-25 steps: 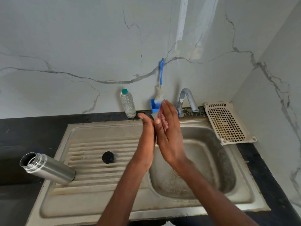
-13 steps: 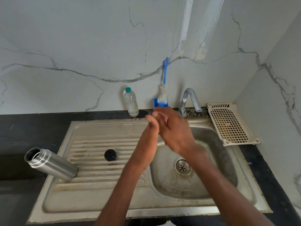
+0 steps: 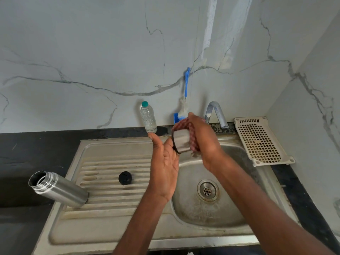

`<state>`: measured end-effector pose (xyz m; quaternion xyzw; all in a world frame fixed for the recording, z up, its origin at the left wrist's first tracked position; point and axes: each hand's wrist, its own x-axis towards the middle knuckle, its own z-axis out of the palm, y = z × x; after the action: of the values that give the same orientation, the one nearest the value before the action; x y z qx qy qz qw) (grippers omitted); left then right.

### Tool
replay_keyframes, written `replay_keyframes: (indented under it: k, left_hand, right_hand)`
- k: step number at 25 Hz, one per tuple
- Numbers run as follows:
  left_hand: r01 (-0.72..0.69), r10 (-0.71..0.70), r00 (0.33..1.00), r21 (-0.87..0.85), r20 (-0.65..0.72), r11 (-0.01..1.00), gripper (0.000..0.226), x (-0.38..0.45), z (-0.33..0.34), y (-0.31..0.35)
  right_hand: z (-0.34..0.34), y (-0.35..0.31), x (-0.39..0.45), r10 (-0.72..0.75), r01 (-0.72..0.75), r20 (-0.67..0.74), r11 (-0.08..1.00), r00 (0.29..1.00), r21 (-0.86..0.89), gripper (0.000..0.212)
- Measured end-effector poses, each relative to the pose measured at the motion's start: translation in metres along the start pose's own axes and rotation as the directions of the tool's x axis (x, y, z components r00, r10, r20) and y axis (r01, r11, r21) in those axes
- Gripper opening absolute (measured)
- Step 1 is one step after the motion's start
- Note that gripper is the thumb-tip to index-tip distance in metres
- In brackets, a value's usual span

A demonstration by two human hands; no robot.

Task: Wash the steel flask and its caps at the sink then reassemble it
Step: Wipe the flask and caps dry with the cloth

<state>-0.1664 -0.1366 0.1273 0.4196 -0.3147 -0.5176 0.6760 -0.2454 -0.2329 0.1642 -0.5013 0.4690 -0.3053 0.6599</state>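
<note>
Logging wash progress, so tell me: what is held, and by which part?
The steel cap: the right hand grips its side through a red checked cloth; the left hand touches its black-rimmed end.

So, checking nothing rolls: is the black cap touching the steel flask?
Apart. The head view shows bare drainboard ribs between the black cap and the steel flask lying on its side.

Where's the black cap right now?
Head view: the black cap sits on the drainboard, between the flask at left and the left hand.
</note>
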Motion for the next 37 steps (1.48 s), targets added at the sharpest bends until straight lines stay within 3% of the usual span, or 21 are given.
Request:
replay_keyframes:
  k: [1, 3, 7, 9, 11, 12, 14, 16, 17, 19, 20, 22, 24, 25, 26, 28, 29, 32, 33, 35, 37]
  left_hand:
    - [-0.025, 0.025, 1.0, 0.01, -0.001, 1.0, 0.106, 0.005, 0.001, 0.002]
    - [-0.029, 0.035, 0.999, 0.126, -0.039, 0.992, 0.115, 0.016, 0.004, 0.009]
    - [-0.143, 0.166, 0.986, 0.641, 0.024, 0.754, 0.089, 0.021, -0.005, 0.004]
    - [-0.062, 0.075, 0.997, 0.73, 0.015, 0.681, 0.085, 0.025, -0.022, 0.004]
    - [0.078, -0.044, 0.996, 0.53, -0.077, 0.845, 0.102, 0.029, -0.03, 0.009]
    - [0.129, -0.104, 0.991, 0.39, -0.087, 0.912, 0.115, 0.031, -0.033, 0.007]
    - [0.145, -0.146, 0.989, 0.222, -0.012, 0.964, 0.119, 0.024, -0.025, 0.006]
    - [0.122, -0.123, 0.992, 0.149, 0.001, 0.981, 0.109, 0.014, -0.011, 0.007]
    - [0.101, -0.102, 0.995, 0.122, 0.003, 0.987, 0.109, 0.009, -0.008, 0.009]
    - [0.066, -0.065, 0.998, -0.032, 0.028, 0.997, 0.113, 0.008, -0.01, 0.013]
    - [0.061, -0.057, 0.998, -0.107, 0.039, 0.992, 0.115, 0.008, -0.011, 0.018]
    - [0.063, -0.063, 0.998, -0.168, 0.006, 0.984, 0.117, 0.009, -0.011, 0.022]
    - [0.067, -0.069, 0.997, -0.075, -0.028, 0.995, 0.112, 0.007, -0.011, 0.019]
    - [0.047, -0.048, 0.998, -0.017, -0.04, 0.999, 0.108, 0.004, -0.009, 0.019]
    - [0.028, -0.025, 0.998, 0.055, -0.059, 0.998, 0.103, 0.002, -0.01, 0.019]
    - [-0.011, 0.025, 0.998, 0.212, -0.062, 0.977, 0.1, 0.0, -0.013, 0.024]
    - [-0.033, 0.047, 0.997, 0.235, -0.056, 0.971, 0.101, 0.0, -0.015, 0.025]
    - [-0.012, 0.028, 0.997, 0.204, -0.077, 0.979, 0.097, -0.001, -0.019, 0.027]
    - [-0.013, 0.025, 0.999, 0.244, -0.048, 0.97, 0.1, -0.002, -0.018, 0.027]
    - [-0.041, 0.036, 0.999, 0.353, 0.02, 0.935, 0.111, -0.005, -0.013, 0.02]
    - [-0.073, 0.058, 0.997, 0.32, 0.057, 0.945, 0.122, -0.008, -0.006, 0.017]
  right_hand:
    - [0.002, 0.0, 0.001, 0.1, -0.121, 0.097, 0.962, 0.99, 0.244, 0.052]
    - [0.008, 0.007, -0.004, 0.106, -0.198, 0.192, 0.801, 0.976, 0.565, 0.055]
    - [0.008, 0.031, -0.021, 0.179, -0.316, 0.27, 0.693, 0.946, 0.648, 0.053]
    - [0.004, 0.04, -0.032, 0.196, -0.295, 0.246, 0.825, 0.949, 0.482, 0.06]
    - [0.002, 0.041, -0.043, 0.075, -0.088, 0.057, 0.959, 0.996, 0.269, 0.061]
    - [0.003, 0.041, -0.041, -0.085, 0.089, -0.03, 0.981, 0.996, 0.174, 0.055]
    - [0.006, 0.036, -0.036, -0.502, 0.474, -0.05, 0.841, 0.863, -0.261, 0.046]
    - [0.009, 0.034, -0.019, -0.66, 0.572, 0.059, 0.598, 0.749, -0.561, 0.039]
    - [0.007, 0.031, -0.009, -0.598, 0.524, 0.019, 0.686, 0.802, -0.505, 0.037]
    - [0.006, 0.019, 0.006, -0.358, 0.348, -0.047, 0.926, 0.933, -0.143, 0.045]
    - [0.008, 0.016, 0.004, -0.309, 0.308, -0.014, 0.95, 0.951, -0.046, 0.047]
    - [0.013, 0.026, -0.011, -0.5, 0.496, 0.058, 0.826, 0.864, -0.269, 0.044]
    - [0.019, 0.047, -0.024, -0.698, 0.67, 0.258, 0.413, 0.668, -0.617, 0.047]
    - [0.018, 0.048, -0.023, -0.732, 0.699, 0.331, 0.27, 0.596, -0.663, 0.047]
    - [0.018, 0.038, -0.02, -0.717, 0.687, 0.329, 0.281, 0.615, -0.67, 0.046]
    - [0.017, 0.015, -0.014, -0.598, 0.591, 0.219, 0.544, 0.771, -0.596, 0.042]
    - [0.016, 0.011, -0.015, -0.578, 0.57, 0.208, 0.564, 0.789, -0.597, 0.041]
    - [0.012, 0.033, -0.024, -0.65, 0.631, 0.414, 0.133, 0.637, -0.764, 0.044]
    - [0.011, 0.031, -0.024, -0.65, 0.644, 0.433, 0.115, 0.624, -0.756, 0.044]
    - [0.011, 0.009, -0.014, -0.552, 0.529, 0.266, 0.396, 0.79, -0.75, 0.049]
    - [0.004, -0.019, 0.002, -0.189, 0.219, 0.112, 0.836, 0.976, -0.503, 0.056]
